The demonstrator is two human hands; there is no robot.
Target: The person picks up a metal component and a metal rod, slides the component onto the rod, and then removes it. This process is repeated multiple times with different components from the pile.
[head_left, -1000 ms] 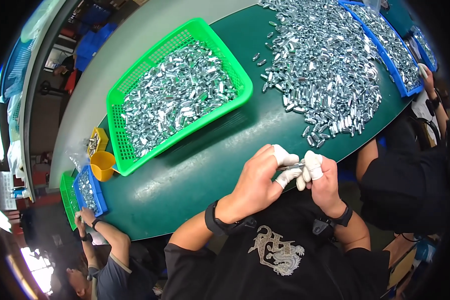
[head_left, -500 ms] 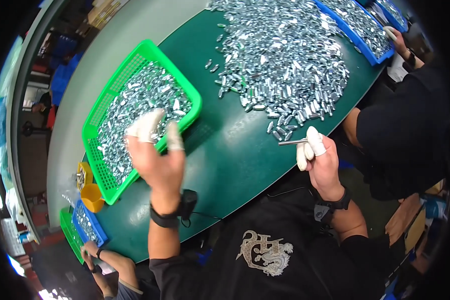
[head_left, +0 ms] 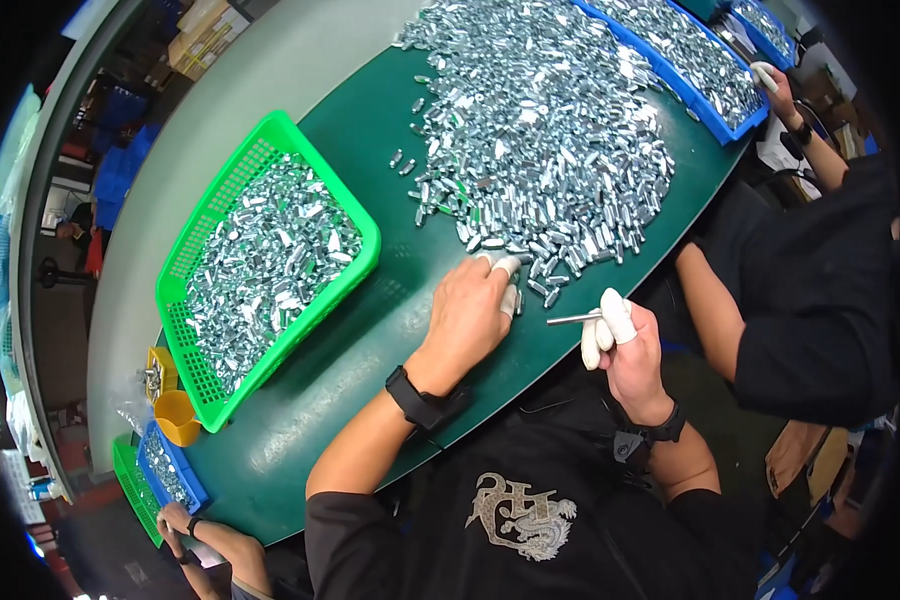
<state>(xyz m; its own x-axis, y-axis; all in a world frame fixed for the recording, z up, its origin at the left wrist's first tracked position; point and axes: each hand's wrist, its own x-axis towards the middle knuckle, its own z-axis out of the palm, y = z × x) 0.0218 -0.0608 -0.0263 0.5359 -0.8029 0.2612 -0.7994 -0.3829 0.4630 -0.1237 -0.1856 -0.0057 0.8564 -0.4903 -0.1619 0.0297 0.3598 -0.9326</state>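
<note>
A wide heap of small shiny metal pieces [head_left: 550, 130], elongated and silvery, covers the far middle of the green table. At its near edge is my left hand [head_left: 470, 310], back up, white covers on the fingertips. Its fingers are bent together against the outermost pieces; what lies between them is hidden. My right hand [head_left: 630, 350], also with white fingertip covers, is closed on a slim metal rod [head_left: 571, 320], whose free end points left toward the heap. To the left, a green perforated basket [head_left: 362, 262] holds many of the same pieces.
A blue tray [head_left: 735, 128] of pieces sits at the far right, near a co-worker's hand [head_left: 773, 85]. A yellow cup [head_left: 176, 418], a yellow bin [head_left: 163, 370] and a small blue tray [head_left: 192, 485] stand at the left. Another person's hand [head_left: 177, 520] is beside them.
My left hand has moved from over the green basket rightward to the heap's near edge. The right hand still grips the rod. The whole view has shifted slightly.
</note>
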